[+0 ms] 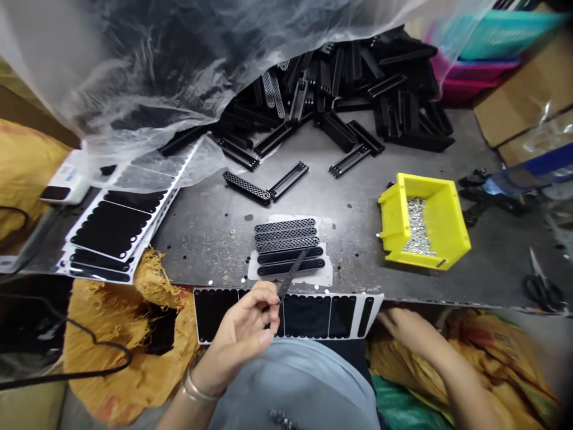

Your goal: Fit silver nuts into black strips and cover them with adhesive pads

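My left hand (244,325) is raised at the table's front edge, its thumb and fingers closed on a thin black adhesive strip (294,272) that slants up to the right. Beyond the strip, several long black plastic bars (286,230) lie side by side on a white pad (329,272); the far ones have a lattice face, the near two a smooth dark face. A sheet of black stickers (307,316) on white backing lies below the table edge, partly behind my left hand. My right hand (400,322) is at the sheet's right end, its fingertips blurred and partly hidden.
A yellow bin (447,233) of small metal parts stands on the right, with scissors (541,280) farther right. A heap of black plastic parts (335,83) spills from a clear plastic bag (156,71) at the back. More sticker sheets (116,227) are stacked left.
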Action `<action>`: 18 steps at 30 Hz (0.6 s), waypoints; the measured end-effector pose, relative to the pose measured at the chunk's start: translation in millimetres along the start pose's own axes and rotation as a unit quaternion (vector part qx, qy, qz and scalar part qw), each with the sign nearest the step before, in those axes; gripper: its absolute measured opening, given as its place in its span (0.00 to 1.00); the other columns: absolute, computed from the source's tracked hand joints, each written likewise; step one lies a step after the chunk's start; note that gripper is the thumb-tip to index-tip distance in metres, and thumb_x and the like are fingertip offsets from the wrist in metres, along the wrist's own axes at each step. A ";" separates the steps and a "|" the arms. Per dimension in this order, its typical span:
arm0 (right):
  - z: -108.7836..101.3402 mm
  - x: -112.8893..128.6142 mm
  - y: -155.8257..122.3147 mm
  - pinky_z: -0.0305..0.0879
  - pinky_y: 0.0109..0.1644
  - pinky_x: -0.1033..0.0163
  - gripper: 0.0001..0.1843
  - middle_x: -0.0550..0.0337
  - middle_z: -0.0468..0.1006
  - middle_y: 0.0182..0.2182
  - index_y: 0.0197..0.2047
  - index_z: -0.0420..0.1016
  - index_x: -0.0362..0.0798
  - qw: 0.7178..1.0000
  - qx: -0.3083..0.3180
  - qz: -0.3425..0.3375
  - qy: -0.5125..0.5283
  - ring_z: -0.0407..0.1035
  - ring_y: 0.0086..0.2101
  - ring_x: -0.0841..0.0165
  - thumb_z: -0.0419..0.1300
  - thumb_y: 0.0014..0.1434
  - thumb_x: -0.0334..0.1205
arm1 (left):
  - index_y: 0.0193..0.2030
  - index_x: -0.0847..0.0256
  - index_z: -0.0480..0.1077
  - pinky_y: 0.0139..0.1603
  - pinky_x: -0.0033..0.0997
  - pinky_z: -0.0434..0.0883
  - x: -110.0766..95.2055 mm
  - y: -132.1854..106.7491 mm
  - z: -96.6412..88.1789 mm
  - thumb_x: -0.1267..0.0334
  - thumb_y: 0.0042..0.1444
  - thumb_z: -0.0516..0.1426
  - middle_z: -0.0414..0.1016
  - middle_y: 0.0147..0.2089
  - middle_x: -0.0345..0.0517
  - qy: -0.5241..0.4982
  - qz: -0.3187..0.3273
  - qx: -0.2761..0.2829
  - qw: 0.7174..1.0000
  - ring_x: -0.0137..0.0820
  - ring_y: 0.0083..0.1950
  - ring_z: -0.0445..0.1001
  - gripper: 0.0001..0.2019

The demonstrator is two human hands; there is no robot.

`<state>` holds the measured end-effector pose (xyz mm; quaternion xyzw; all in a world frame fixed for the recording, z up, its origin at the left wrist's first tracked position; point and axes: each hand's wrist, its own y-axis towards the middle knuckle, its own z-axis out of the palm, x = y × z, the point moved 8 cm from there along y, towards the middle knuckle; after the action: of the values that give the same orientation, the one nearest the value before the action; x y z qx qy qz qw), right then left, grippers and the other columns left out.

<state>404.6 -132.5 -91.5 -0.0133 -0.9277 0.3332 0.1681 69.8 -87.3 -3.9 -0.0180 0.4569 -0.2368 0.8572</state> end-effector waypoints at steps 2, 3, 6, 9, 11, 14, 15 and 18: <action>-18.9 50.0 -21.8 0.78 0.47 0.59 0.08 0.57 0.84 0.43 0.47 0.81 0.52 0.990 -0.047 -0.123 0.046 0.81 0.41 0.63 0.61 0.70 0.42 | 0.53 0.56 0.77 0.40 0.24 0.68 5.5 1.6 2.1 0.61 0.53 0.69 0.59 0.50 0.47 -0.080 -0.032 -0.006 0.996 0.27 0.42 0.61 0.20; -40.8 81.6 -33.4 0.79 0.48 0.59 0.06 0.57 0.84 0.43 0.47 0.81 0.54 0.967 -0.129 -0.205 0.073 0.81 0.43 0.62 0.62 0.69 0.41 | 0.53 0.57 0.77 0.40 0.23 0.67 8.7 3.0 6.5 0.61 0.50 0.70 0.60 0.49 0.47 -0.120 -0.050 0.002 0.991 0.27 0.41 0.60 0.22; -109.6 160.5 -67.1 0.74 0.61 0.48 0.19 0.53 0.81 0.51 0.52 0.79 0.53 0.799 -0.473 -0.367 0.061 0.76 0.55 0.56 0.72 0.58 0.33 | 0.54 0.58 0.78 0.38 0.21 0.66 15.6 7.8 20.7 0.65 0.43 0.71 0.62 0.47 0.47 -0.232 -0.100 0.031 0.967 0.26 0.40 0.59 0.27; -121.6 220.9 -37.3 0.74 0.62 0.45 0.25 0.51 0.80 0.53 0.61 0.75 0.51 0.753 -0.475 -0.456 -0.006 0.74 0.57 0.57 0.67 0.61 0.28 | 0.56 0.56 0.78 0.37 0.21 0.67 9.4 12.8 16.6 0.63 0.43 0.70 0.65 0.49 0.47 -0.272 -0.098 0.019 0.957 0.27 0.41 0.60 0.29; -121.3 240.9 -9.5 0.78 0.54 0.53 0.25 0.51 0.81 0.50 0.64 0.72 0.50 0.761 -0.419 -0.495 -0.012 0.77 0.52 0.62 0.63 0.65 0.27 | 0.61 0.54 0.75 0.39 0.23 0.69 -5.0 17.1 -0.2 0.58 0.46 0.69 0.66 0.52 0.49 -0.210 -0.046 -0.002 0.977 0.29 0.42 0.62 0.32; -120.2 248.3 23.4 0.79 0.46 0.58 0.21 0.50 0.81 0.47 0.62 0.74 0.51 0.792 -0.370 -0.486 -0.010 0.77 0.45 0.65 0.60 0.68 0.29 | 0.69 0.48 0.68 0.48 0.31 0.72 -37.5 22.8 -41.6 0.55 0.54 0.66 0.67 0.59 0.49 0.057 0.079 -0.106 0.990 0.32 0.47 0.67 0.34; -118.8 249.4 31.1 0.78 0.46 0.57 0.18 0.50 0.81 0.47 0.60 0.76 0.51 0.800 -0.356 -0.483 -0.011 0.77 0.45 0.65 0.60 0.69 0.30 | 0.68 0.47 0.68 0.51 0.33 0.72 -47.7 24.3 -54.2 0.56 0.58 0.65 0.69 0.59 0.49 0.170 0.108 -0.153 0.967 0.33 0.48 0.68 0.31; -113.5 253.5 47.2 0.76 0.46 0.54 0.13 0.50 0.81 0.46 0.54 0.79 0.51 0.810 -0.317 -0.494 -0.012 0.76 0.43 0.64 0.59 0.70 0.31 | 0.59 0.53 0.76 0.51 0.33 0.71 -62.5 35.3 -75.6 0.58 0.65 0.60 0.76 0.52 0.47 0.409 0.118 -0.235 0.874 0.32 0.45 0.72 0.16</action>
<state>197.8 8.5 37.8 0.3978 -0.8654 -0.1073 0.2853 -5.8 -15.5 -8.2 -0.0667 0.8075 -0.0060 0.5861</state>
